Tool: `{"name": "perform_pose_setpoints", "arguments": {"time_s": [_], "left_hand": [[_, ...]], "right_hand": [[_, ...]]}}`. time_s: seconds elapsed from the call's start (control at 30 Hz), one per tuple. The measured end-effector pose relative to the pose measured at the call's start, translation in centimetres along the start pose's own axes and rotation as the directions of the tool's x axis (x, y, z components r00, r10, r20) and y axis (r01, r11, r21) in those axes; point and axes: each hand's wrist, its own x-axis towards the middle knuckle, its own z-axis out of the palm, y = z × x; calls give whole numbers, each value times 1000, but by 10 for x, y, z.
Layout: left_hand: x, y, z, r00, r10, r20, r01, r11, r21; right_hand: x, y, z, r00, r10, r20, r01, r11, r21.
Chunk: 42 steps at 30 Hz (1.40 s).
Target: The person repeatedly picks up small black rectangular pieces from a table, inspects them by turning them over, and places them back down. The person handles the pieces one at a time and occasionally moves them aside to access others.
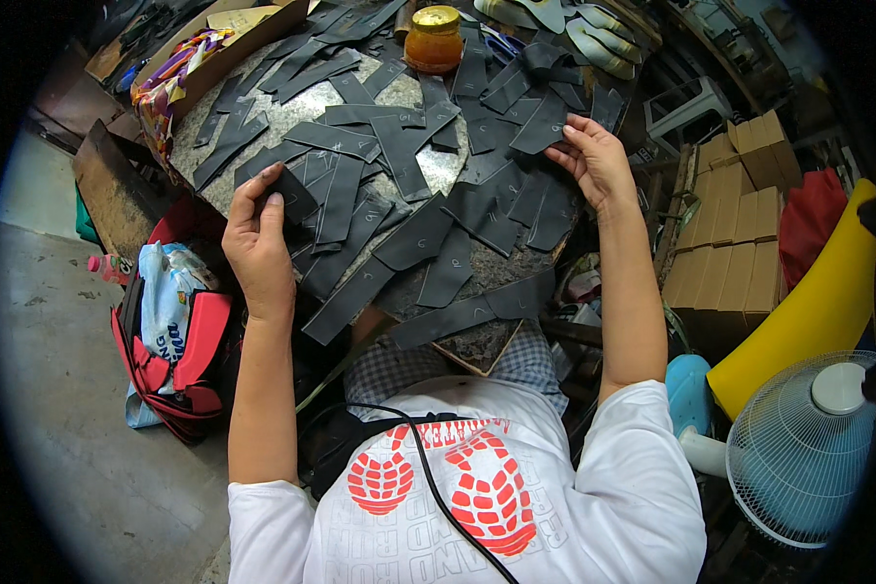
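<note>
Cut pieces of black leather-like sheet [414,237], many with pale hand-drawn marks, lie overlapping across a worn round table. At the right of the pile, my right hand [594,161] pinches one black piece [538,127] by its edge between thumb and fingers. My left hand [260,234] is closed at the table's left side, thumb against fingers, on another black piece [297,197]; part of that piece is hidden behind the fingers. Long strips [477,310] lie along the near edge, close to my lap.
An orange jar with a gold lid [433,41] stands at the far side, near blue-handled scissors [503,45]. A cardboard box [226,51] sits far left. Right are stacked brown boxes [730,234], a yellow roll [798,292] and a fan [803,448]. A red-black bag [170,341] rests left.
</note>
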Motion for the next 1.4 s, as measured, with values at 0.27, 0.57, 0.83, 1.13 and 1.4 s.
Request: {"name": "perform_pose_setpoints", "arguments": {"time_s": [0.27,0.57,0.83,1.13,1.4], "left_hand": [[0,0,0,999,30,-16,-30,999,20],[0,2,2,999,50,1,-50,997,54],[0,2,1,996,93,-17,-91,992,92],[-2,-1,2,995,44,-94,-51,996,-77],[4,7,2,993,-11,-122,-9,986,-165]], "right_hand": [[-5,-5,-16,987,-83,-141,80,996,-24],[-5,-14,-23,969,-195,-152,176,976,-130],[62,-3,13,945,-317,79,158,234,-959],[73,-2,27,957,-291,-12,42,177,-983],[74,-1,15,915,-395,77,169,202,-965]]}}
